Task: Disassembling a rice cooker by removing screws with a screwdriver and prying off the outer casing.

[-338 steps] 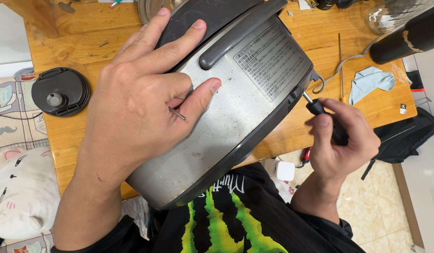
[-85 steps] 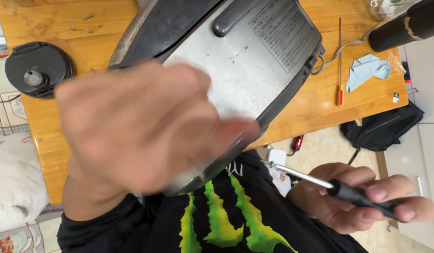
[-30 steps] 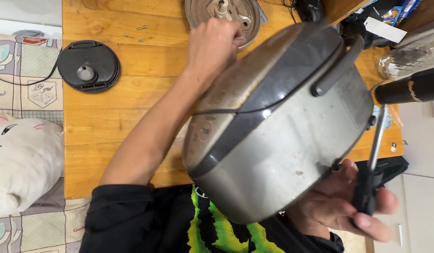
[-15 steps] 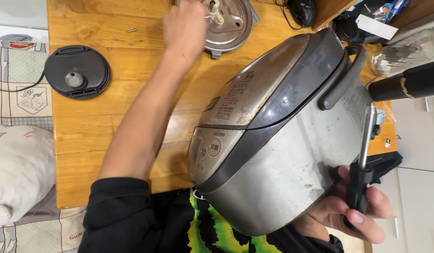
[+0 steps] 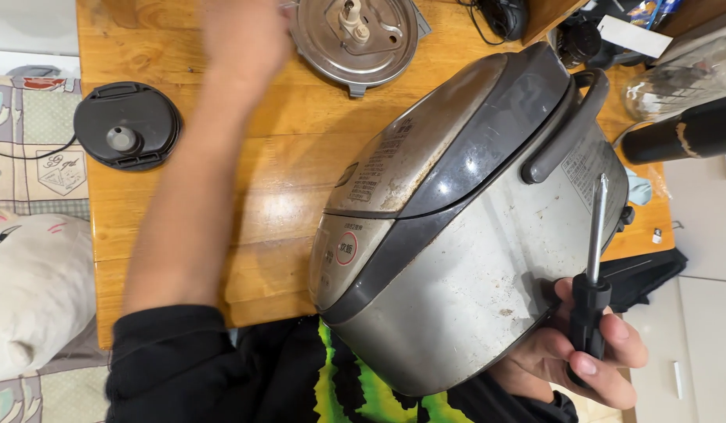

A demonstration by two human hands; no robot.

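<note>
We see the rice cooker (image 5: 465,227) now turned lid-side up and tilted at the near edge of the wooden table (image 5: 245,196), where seconds earlier its base plate faced us under the left hand. The left hand (image 5: 241,35) has left the body and stretches, blurred, to the far edge of the table, close beside the round metal inner lid (image 5: 355,39); we cannot tell whether its fingers are apart or closed. The right hand (image 5: 578,352) props the cooker's lower side while its fingers are wrapped tight around the black handle of the screwdriver (image 5: 592,266), blade pointing up along the shell, so the tool is idle. Around the work lie a black round cap (image 5: 126,125) to the left, a dark bottle (image 5: 680,129) and a cluttered corner to the right; the carry handle (image 5: 563,125) arches over the lid.
</note>
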